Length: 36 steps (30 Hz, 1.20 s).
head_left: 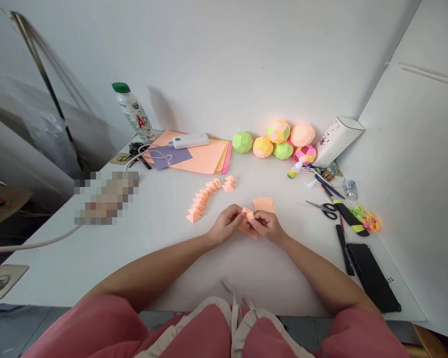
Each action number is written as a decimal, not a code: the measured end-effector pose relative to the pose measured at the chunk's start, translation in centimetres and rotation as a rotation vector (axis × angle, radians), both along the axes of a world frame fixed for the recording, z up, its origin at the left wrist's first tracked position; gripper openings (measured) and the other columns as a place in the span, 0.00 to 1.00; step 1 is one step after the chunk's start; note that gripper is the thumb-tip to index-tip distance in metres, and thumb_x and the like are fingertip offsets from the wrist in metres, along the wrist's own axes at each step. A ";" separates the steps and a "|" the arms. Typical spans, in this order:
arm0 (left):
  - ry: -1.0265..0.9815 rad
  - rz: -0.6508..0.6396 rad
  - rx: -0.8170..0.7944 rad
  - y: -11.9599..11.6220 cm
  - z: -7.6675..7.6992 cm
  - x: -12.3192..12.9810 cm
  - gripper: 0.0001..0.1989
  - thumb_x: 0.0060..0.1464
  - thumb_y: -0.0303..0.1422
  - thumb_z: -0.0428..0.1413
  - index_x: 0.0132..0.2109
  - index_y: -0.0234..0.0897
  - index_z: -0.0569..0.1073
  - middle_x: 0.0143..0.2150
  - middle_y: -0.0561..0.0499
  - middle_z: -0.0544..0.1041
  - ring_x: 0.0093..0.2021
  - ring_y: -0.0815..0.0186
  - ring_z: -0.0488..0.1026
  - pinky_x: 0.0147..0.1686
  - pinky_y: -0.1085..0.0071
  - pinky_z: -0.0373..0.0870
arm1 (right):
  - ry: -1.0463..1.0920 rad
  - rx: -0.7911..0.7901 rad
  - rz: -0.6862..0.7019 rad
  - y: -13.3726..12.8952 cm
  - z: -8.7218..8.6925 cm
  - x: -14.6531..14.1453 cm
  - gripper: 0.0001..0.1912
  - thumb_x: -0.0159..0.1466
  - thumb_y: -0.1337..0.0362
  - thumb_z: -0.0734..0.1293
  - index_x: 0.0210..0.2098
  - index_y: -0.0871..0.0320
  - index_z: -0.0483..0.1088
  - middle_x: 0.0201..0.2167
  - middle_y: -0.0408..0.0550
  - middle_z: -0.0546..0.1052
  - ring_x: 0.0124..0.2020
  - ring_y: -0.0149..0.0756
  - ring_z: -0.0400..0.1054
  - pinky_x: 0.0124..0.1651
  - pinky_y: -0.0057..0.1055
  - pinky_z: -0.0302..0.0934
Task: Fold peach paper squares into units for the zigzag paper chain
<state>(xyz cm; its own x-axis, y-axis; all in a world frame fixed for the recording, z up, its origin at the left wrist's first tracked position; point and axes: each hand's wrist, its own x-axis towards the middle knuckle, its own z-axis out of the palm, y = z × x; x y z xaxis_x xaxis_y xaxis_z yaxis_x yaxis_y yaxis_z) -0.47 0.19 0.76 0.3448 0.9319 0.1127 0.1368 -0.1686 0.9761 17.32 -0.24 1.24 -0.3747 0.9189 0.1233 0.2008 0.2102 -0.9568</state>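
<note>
A small orange paper (248, 215) is pinched between the fingertips of the left hand (228, 223) and the right hand (269, 226), above the desk (164, 271). A flat orange sheet (249, 229) is seen under the hands, and its top part is hidden by them. A pile of orange paper (263, 204) is partly covered by the right hand. A tall white bottle (135, 115) is closed with a green cap (121, 88), so what is in it cannot be seen. A big red "AD" can be read on it, but the smaller words are too tiny. A little bottle (294, 171) with a yellow and green label is placed near the paper balls (280, 131). A small clear jar (350, 189) is seen by the right wall, and what is in it cannot be told. Dark marks are printed on a leaning white box (338, 142), and its inside is not shown. One thing (110, 198) on the left is hidden by blurry squares.
</note>
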 end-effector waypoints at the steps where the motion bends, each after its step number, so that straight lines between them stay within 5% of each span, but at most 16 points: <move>1: -0.012 0.006 -0.023 0.0 0.1 -0.1 0.15 0.57 0.43 0.46 0.30 0.36 0.65 0.29 0.53 0.65 0.30 0.69 0.62 0.33 0.71 0.62 | 0.004 0.025 0.004 -0.1 -0.1 0.0 0.12 0.59 0.58 0.64 0.23 0.58 0.62 0.23 0.45 0.70 0.25 0.31 0.65 0.27 0.28 0.62; 7: -0.024 -0.047 -0.070 0.0 0.0 -0.3 0.17 0.57 0.44 0.46 0.27 0.36 0.61 0.25 0.56 0.58 0.26 0.72 0.56 0.28 0.74 0.58 | 0.023 0.157 -0.015 -0.3 -0.6 -0.1 0.07 0.56 0.64 0.65 0.34 0.56 0.63 0.28 0.44 0.71 0.26 0.30 0.67 0.27 0.28 0.63; 18: 0.000 -0.050 -0.155 0.0 -0.3 0.0 0.18 0.55 0.46 0.48 0.30 0.35 0.68 0.28 0.53 0.69 0.29 0.69 0.64 0.29 0.73 0.61 | -0.077 0.416 -0.038 0.0 -0.9 -0.2 0.04 0.58 0.68 0.64 0.29 0.56 0.71 0.24 0.46 0.73 0.26 0.31 0.67 0.26 0.28 0.63; 26: 0.147 -0.101 0.051 0.1 -0.2 0.1 0.17 0.58 0.40 0.44 0.27 0.35 0.66 0.21 0.55 0.63 0.23 0.71 0.58 0.24 0.74 0.57 | 0.019 0.191 -0.052 0.0 -0.5 -0.2 0.05 0.59 0.65 0.65 0.28 0.57 0.72 0.24 0.45 0.71 0.26 0.32 0.67 0.29 0.30 0.64; 33: 0.304 -0.070 0.310 -0.1 -0.5 0.2 0.11 0.56 0.33 0.45 0.28 0.36 0.65 0.24 0.55 0.67 0.27 0.70 0.63 0.41 0.68 0.59 | 0.109 0.016 -0.083 0.2 -0.7 0.0 0.06 0.57 0.61 0.66 0.28 0.57 0.71 0.27 0.45 0.72 0.25 0.31 0.68 0.30 0.31 0.65; 36: 0.314 -0.056 0.311 0.0 -0.7 0.3 0.11 0.55 0.34 0.47 0.26 0.36 0.64 0.23 0.55 0.66 0.25 0.71 0.62 0.39 0.68 0.60 | 0.107 -0.028 -0.094 0.1 -0.8 0.0 0.07 0.56 0.60 0.67 0.29 0.58 0.70 0.26 0.45 0.72 0.25 0.32 0.68 0.30 0.31 0.65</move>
<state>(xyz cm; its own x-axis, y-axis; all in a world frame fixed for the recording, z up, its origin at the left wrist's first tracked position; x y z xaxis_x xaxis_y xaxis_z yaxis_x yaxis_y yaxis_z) -0.15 0.22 0.10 0.4560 0.8490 0.2670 0.4006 -0.4637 0.7903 17.32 -0.18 0.47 -0.2725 0.9530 0.1322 0.1148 0.1686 -0.9790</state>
